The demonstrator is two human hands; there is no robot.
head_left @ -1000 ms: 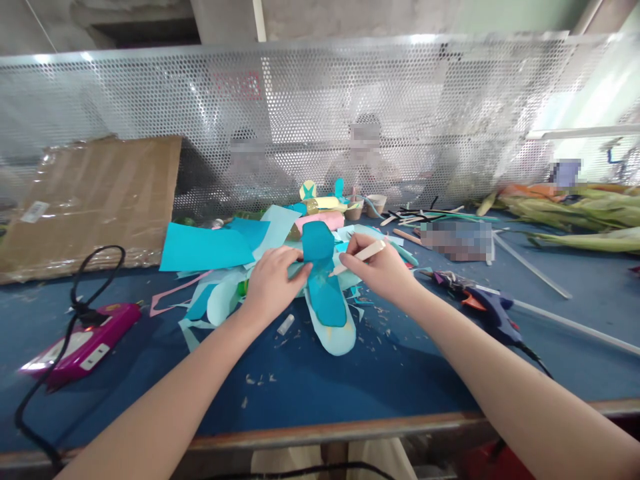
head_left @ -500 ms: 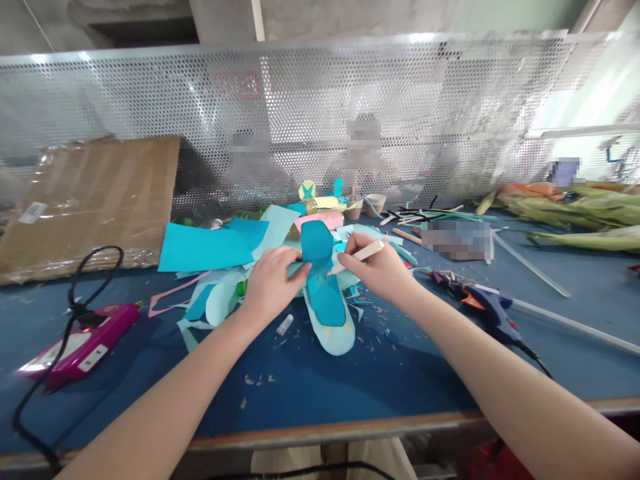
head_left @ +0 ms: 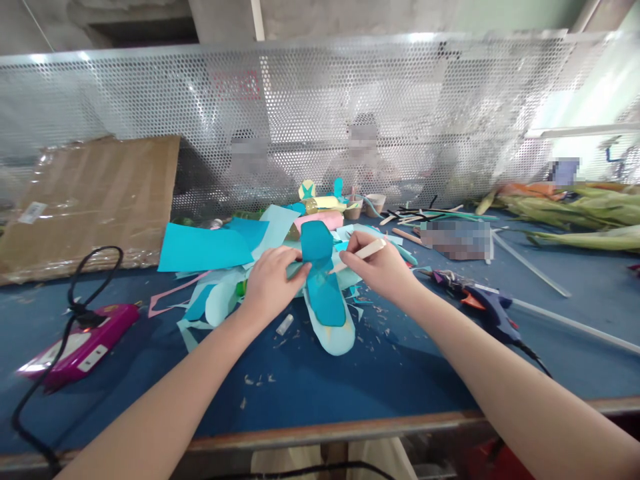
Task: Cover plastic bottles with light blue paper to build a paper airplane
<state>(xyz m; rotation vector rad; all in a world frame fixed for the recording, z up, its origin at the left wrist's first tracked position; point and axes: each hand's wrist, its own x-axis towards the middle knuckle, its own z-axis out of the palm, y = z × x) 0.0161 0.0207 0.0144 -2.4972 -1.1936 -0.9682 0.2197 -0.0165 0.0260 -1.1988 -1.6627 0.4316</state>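
My left hand [head_left: 273, 279] pinches the left edge of a two-layer paper cut-out, with its thumb near the middle. The top layer is a darker blue piece [head_left: 327, 300] with a notched waist, lying over a longer light blue strip [head_left: 336, 341] with a rounded end. Closed around a cream-white pen [head_left: 371, 249], my right hand [head_left: 383, 267] is to the right of the cut-out. The pen's pointed tip is at the waist of the dark blue piece; whether it touches is too small to tell. Loose blue paper pieces [head_left: 205, 247] lie behind and left of my left hand.
A glue gun [head_left: 487, 307] with its cord lies on the right. At left are a magenta power strip [head_left: 85, 343] with a black cable and a cardboard sheet [head_left: 95, 207]. Paper cups [head_left: 375, 204], thin sticks and corn husks [head_left: 580, 207] lie along the perforated metal screen [head_left: 310, 100].
My right hand and the pen have shifted very slightly to the right along the cut-out. My left hand and the cut-out stay where they were.
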